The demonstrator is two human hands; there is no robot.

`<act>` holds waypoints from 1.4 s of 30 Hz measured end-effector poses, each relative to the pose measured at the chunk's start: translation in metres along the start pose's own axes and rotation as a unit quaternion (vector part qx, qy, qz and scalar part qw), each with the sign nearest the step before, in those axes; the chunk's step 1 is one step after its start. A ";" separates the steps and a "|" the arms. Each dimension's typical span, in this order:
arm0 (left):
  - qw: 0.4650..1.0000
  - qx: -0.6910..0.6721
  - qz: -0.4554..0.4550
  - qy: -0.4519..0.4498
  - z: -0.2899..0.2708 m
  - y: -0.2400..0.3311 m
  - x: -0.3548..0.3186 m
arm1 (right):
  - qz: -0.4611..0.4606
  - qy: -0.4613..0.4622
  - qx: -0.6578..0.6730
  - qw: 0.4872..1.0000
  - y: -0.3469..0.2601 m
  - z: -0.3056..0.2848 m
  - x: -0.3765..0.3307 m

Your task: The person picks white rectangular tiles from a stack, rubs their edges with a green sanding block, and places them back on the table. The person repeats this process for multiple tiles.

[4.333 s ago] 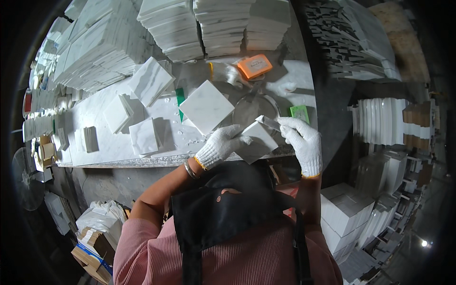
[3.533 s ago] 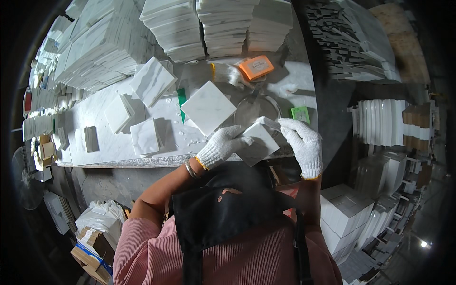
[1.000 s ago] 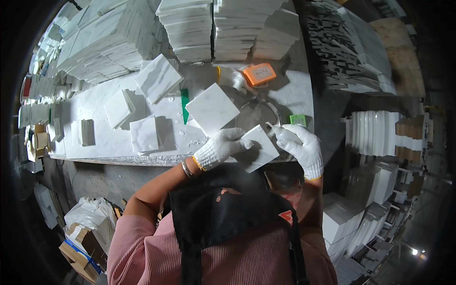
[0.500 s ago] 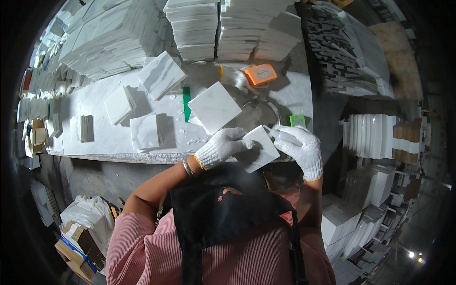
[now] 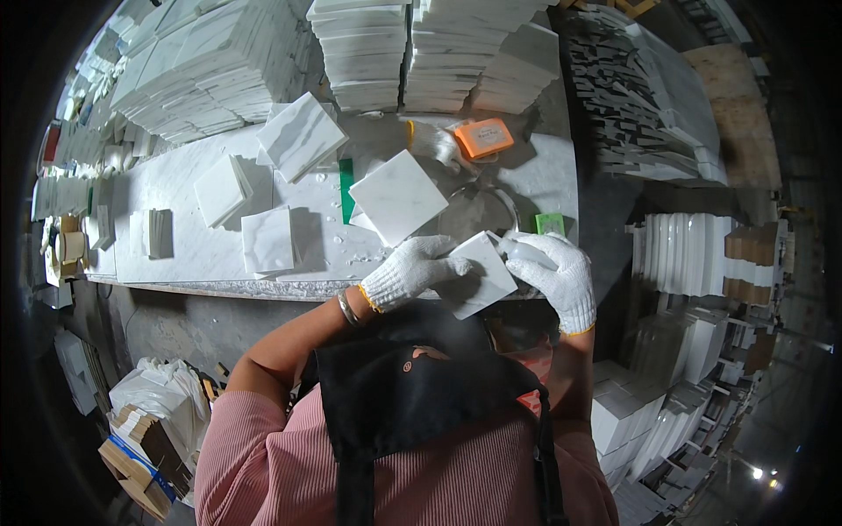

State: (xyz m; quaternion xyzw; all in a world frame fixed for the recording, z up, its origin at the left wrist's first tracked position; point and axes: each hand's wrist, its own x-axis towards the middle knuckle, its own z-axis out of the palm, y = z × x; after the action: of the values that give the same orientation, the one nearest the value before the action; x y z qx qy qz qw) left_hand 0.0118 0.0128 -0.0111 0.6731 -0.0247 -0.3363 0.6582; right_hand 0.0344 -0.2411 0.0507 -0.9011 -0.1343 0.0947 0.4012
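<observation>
A square white marble tile [image 5: 482,273] is tilted at the table's front edge. My left hand [image 5: 410,273], in a white knit glove, is closed on its left side with the thumb over the face. My right hand [image 5: 563,279], gloved alike, is closed around a small, pale, rounded squeeze bottle [image 5: 531,254]. The bottle's tip points at the tile's upper right edge; whether they touch I cannot tell. Just beyond my left hand lies a stack of larger marble tiles [image 5: 398,199]. A round clear dish-like thing [image 5: 481,210] is partly hidden behind the held tile.
Several small tile stacks [image 5: 267,241] stand on the left of the table [image 5: 175,267]. An orange box [image 5: 484,138], white gloves [image 5: 433,140], a green strip [image 5: 347,188] and a green block [image 5: 550,223] lie nearby. Tall tile stacks [image 5: 360,61] line the back.
The view has shifted very slightly. Both hands, the tile and the bottle keep their places.
</observation>
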 end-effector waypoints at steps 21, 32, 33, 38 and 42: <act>0.998 0.034 0.026 0.049 0.004 -0.003 0.004 | 0.081 0.150 0.083 0.982 0.114 -0.010 0.059; 0.994 0.076 0.041 0.061 0.006 0.001 0.004 | 0.063 0.121 -0.037 0.990 0.164 0.020 0.112; 0.995 0.070 0.038 0.068 0.006 0.000 0.004 | 0.069 0.110 -0.053 0.990 0.154 0.022 0.113; 0.992 0.100 0.040 0.059 0.005 -0.005 0.007 | -0.002 0.213 -0.089 0.973 0.120 0.002 0.074; 0.993 0.095 0.028 0.063 0.007 -0.001 0.006 | -0.017 0.175 -0.129 0.976 0.081 -0.005 0.029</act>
State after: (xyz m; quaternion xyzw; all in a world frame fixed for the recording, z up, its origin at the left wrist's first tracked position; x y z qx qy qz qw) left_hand 0.0128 0.0044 -0.0144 0.7518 -0.0336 -0.2705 0.6004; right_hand 0.0768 -0.2874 -0.0087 -0.9456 -0.0878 -0.0897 0.3002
